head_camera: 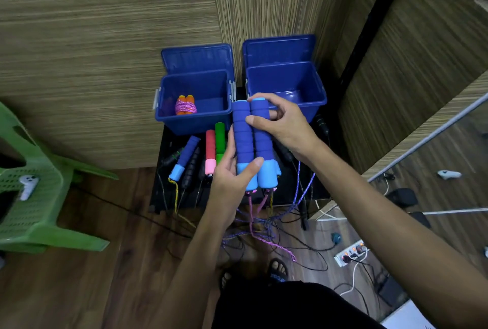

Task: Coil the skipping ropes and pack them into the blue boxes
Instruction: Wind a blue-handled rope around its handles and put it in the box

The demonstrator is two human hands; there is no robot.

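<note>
1. Far left there's a green plastic chair (31, 191) with a white controller (27, 186) sitting on its seat.
2. On the black bench (163, 170), the left blue box (194, 101) has its lid flipped up and already holds one coiled rope: orange handles (186, 100) wrapped in pink cord.
3. In front of that box a few loose handles lie on the bench: a blue one with a light-blue cap (184, 157), a black one, a red one with a pink end (210, 151) and a green one (219, 141).
4. The left hand (232, 170) grips the lower end of the pair of blue foam handles (250, 141), thumb across the light-blue caps.
5. The handles are held side by side, upright, above the bench and right in front of the boxes.
6. The right hand (280, 122) holds the upper part of the same pair, thumb on the front, fingers curled round the back.
7. Their purple and pink cord (260, 225) hangs down to the wooden floor in a loose tangle, not coiled.
8. The right blue box (286, 85) is open too; I can't spot a rope inside.
9. Far right on the floor: a power strip (351, 252) with lit switches.
</note>
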